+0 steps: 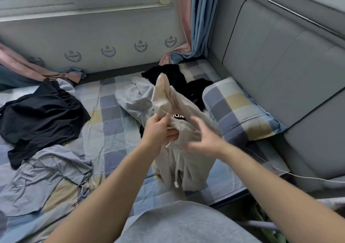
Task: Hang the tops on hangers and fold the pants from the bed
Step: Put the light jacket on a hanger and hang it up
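I held the cream pants (183, 129) up over the bed (112, 112), near the pillow (240, 110). My left hand (158, 130) was closed tight on the cloth at the top. My right hand (204, 140) was spread wide, fingers loose, just beside the pants; it looked blurry, and I could not tell if it touched them. A white string (176, 168) hung down from the pants. A black top (41, 117) lay on the bed, well apart to the left. A blue shirt (46, 177) lay next to it.
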The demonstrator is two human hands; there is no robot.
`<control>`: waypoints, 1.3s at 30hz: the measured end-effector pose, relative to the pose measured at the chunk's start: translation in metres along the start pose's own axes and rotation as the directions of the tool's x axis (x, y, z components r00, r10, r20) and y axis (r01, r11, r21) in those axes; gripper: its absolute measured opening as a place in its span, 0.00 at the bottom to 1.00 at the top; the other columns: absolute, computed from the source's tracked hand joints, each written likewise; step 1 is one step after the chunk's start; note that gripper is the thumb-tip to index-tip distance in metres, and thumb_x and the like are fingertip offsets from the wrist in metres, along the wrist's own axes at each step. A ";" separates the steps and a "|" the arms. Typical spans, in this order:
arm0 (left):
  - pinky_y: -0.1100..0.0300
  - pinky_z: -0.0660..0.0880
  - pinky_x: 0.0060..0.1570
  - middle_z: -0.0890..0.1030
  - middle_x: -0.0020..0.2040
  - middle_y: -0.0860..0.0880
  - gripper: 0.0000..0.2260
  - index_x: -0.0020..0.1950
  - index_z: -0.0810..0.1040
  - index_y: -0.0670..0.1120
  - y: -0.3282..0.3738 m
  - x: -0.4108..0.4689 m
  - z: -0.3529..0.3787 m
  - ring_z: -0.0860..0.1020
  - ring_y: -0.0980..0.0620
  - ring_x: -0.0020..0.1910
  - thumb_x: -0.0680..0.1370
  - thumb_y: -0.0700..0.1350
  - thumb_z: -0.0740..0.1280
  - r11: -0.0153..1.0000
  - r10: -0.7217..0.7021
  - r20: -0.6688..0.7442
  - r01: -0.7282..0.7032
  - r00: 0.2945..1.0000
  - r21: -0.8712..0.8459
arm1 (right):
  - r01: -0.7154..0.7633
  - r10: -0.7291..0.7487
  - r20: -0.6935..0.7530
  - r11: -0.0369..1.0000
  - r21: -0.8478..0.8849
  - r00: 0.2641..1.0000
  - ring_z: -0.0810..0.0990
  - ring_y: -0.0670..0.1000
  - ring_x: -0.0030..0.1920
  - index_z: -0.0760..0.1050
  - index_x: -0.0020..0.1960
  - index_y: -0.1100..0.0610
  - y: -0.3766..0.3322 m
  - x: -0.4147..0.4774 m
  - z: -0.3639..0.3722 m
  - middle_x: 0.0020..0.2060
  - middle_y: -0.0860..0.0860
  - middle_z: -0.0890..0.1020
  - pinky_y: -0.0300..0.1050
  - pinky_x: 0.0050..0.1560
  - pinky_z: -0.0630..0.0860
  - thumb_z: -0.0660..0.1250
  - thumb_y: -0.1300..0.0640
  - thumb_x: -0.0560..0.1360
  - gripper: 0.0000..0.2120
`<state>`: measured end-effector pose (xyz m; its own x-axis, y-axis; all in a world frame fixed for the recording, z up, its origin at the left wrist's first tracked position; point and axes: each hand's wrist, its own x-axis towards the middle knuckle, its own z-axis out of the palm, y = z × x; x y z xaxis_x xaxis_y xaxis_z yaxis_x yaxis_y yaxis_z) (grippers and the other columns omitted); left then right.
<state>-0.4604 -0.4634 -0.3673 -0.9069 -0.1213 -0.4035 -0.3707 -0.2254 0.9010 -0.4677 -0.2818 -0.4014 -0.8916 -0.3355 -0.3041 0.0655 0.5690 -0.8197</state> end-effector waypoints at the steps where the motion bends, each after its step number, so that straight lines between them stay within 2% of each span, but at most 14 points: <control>1: 0.58 0.79 0.29 0.82 0.31 0.45 0.08 0.48 0.73 0.42 0.002 -0.001 -0.001 0.82 0.49 0.27 0.85 0.42 0.60 0.996 -0.038 0.006 0.038 0.999 -0.084 | -0.049 0.052 0.019 0.987 -0.151 0.998 0.64 0.49 0.75 0.56 0.80 0.49 0.017 -0.001 0.018 0.76 0.48 0.64 0.53 0.73 0.66 0.81 0.41 0.63 0.53; 3: 0.58 0.81 0.32 0.82 0.31 0.45 0.08 0.48 0.72 0.42 0.005 -0.002 -0.002 0.83 0.50 0.28 0.85 0.42 0.60 0.973 -0.093 0.025 0.096 0.995 -0.212 | -0.123 0.138 0.030 0.947 -0.298 0.990 0.67 0.53 0.73 0.62 0.77 0.54 0.045 -0.003 0.054 0.72 0.51 0.69 0.55 0.71 0.67 0.78 0.42 0.65 0.46; 7: 0.55 0.82 0.33 0.82 0.35 0.43 0.10 0.45 0.73 0.42 0.009 -0.001 -0.009 0.83 0.47 0.32 0.85 0.41 0.59 0.951 -0.114 0.023 0.116 0.993 -0.285 | -0.208 0.200 -0.083 0.973 -0.101 0.976 0.79 0.57 0.59 0.80 0.60 0.52 0.079 -0.003 0.072 0.58 0.54 0.82 0.43 0.53 0.73 0.66 0.54 0.79 0.11; 10: 0.54 0.82 0.32 0.81 0.38 0.41 0.10 0.46 0.74 0.41 0.008 0.005 -0.024 0.84 0.46 0.33 0.85 0.41 0.59 0.942 -0.122 -0.095 0.085 0.988 -0.324 | -0.321 0.311 -0.146 0.946 -0.050 0.939 0.80 0.60 0.51 0.78 0.45 0.56 0.087 0.006 0.051 0.47 0.57 0.83 0.53 0.47 0.74 0.62 0.56 0.80 0.08; 13: 0.51 0.83 0.40 0.83 0.45 0.41 0.09 0.48 0.75 0.41 0.004 0.012 -0.045 0.84 0.45 0.40 0.85 0.41 0.59 0.939 -0.139 -0.203 0.064 0.969 -0.338 | -0.263 0.273 -0.272 0.962 0.074 0.923 0.76 0.54 0.42 0.76 0.41 0.59 0.075 0.010 0.020 0.37 0.57 0.80 0.49 0.41 0.71 0.61 0.65 0.80 0.11; 17: 0.55 0.78 0.41 0.85 0.53 0.42 0.03 0.50 0.76 0.44 -0.012 0.012 -0.061 0.85 0.47 0.47 0.82 0.43 0.66 0.989 -0.146 -0.193 0.146 0.970 -0.019 | -0.068 0.136 -0.361 0.978 0.195 0.922 0.73 0.51 0.38 0.80 0.44 0.64 0.025 0.012 -0.024 0.36 0.56 0.79 0.46 0.40 0.69 0.63 0.64 0.81 0.10; 19: 0.57 0.78 0.41 0.83 0.58 0.45 0.10 0.56 0.77 0.47 -0.023 0.008 -0.058 0.84 0.48 0.50 0.78 0.47 0.72 0.962 -0.110 -0.090 0.129 0.990 0.242 | -0.005 0.077 -0.356 0.980 0.199 0.931 0.72 0.50 0.38 0.80 0.44 0.66 -0.005 0.014 -0.035 0.35 0.56 0.77 0.46 0.40 0.69 0.66 0.61 0.81 0.11; 21: 0.56 0.78 0.50 0.77 0.65 0.50 0.23 0.64 0.74 0.51 -0.033 0.003 -0.048 0.79 0.51 0.58 0.73 0.51 0.77 0.891 -0.024 0.069 -0.010 0.997 0.453 | 0.039 0.028 -0.301 0.976 0.214 0.953 0.75 0.50 0.39 0.82 0.45 0.65 -0.034 0.011 -0.036 0.37 0.56 0.80 0.46 0.42 0.71 0.67 0.58 0.80 0.11; 24: 0.54 0.69 0.69 0.68 0.71 0.54 0.38 0.74 0.65 0.55 -0.041 -0.005 -0.027 0.69 0.53 0.70 0.68 0.54 0.80 0.764 0.152 0.271 -0.287 0.951 0.578 | 0.054 -0.013 -0.140 0.953 0.297 0.990 0.82 0.47 0.41 0.84 0.48 0.60 -0.066 0.005 -0.029 0.41 0.54 0.86 0.41 0.43 0.78 0.67 0.58 0.81 0.09; 27: 0.51 0.62 0.73 0.64 0.76 0.53 0.44 0.78 0.63 0.54 -0.039 -0.005 -0.016 0.61 0.51 0.76 0.67 0.55 0.80 0.617 0.341 0.233 -0.403 0.911 0.675 | 0.051 -0.051 -0.010 0.928 0.369 0.999 0.84 0.47 0.42 0.84 0.50 0.61 -0.080 0.001 -0.021 0.42 0.55 0.87 0.39 0.42 0.79 0.67 0.59 0.81 0.08; 29: 0.46 0.67 0.68 0.72 0.71 0.51 0.31 0.71 0.72 0.53 -0.036 -0.004 -0.019 0.69 0.48 0.70 0.70 0.52 0.78 0.590 0.426 0.157 -0.405 0.891 0.699 | 0.046 -0.056 0.015 0.925 0.378 0.998 0.84 0.48 0.43 0.83 0.52 0.63 -0.082 0.000 -0.020 0.44 0.57 0.86 0.39 0.43 0.80 0.67 0.59 0.80 0.09; 32: 0.51 0.74 0.50 0.80 0.46 0.54 0.03 0.48 0.79 0.52 -0.032 0.000 -0.034 0.76 0.50 0.49 0.77 0.45 0.72 0.608 0.435 0.121 -0.390 0.892 0.691 | 0.033 -0.045 0.029 0.941 0.337 0.999 0.81 0.45 0.40 0.83 0.49 0.60 -0.077 -0.002 -0.024 0.40 0.52 0.84 0.37 0.42 0.77 0.71 0.56 0.78 0.07; 36: 0.65 0.65 0.32 0.75 0.32 0.57 0.13 0.37 0.70 0.52 -0.030 0.006 -0.048 0.70 0.59 0.33 0.77 0.40 0.69 0.685 0.410 0.075 -0.361 0.909 0.633 | -0.036 0.039 0.037 0.997 -0.065 0.999 0.82 0.45 0.42 0.81 0.46 0.52 -0.061 -0.002 -0.023 0.40 0.46 0.84 0.41 0.44 0.78 0.80 0.43 0.66 0.16; 39: 0.65 0.64 0.30 0.73 0.29 0.57 0.14 0.34 0.70 0.50 -0.029 0.011 -0.054 0.68 0.60 0.28 0.73 0.38 0.71 0.697 0.358 0.101 -0.338 0.928 0.632 | -0.080 0.085 -0.010 0.883 -0.462 0.996 0.80 0.48 0.45 0.75 0.44 0.44 -0.044 -0.004 -0.010 0.41 0.44 0.82 0.48 0.46 0.77 0.74 0.31 0.59 0.23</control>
<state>-0.4486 -0.5107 -0.4064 -0.9948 -0.0955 -0.0354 -0.0783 0.4949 0.8654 -0.4712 -0.2982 -0.3589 -0.8875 -0.2783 -0.3673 -0.0781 0.8764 -0.4752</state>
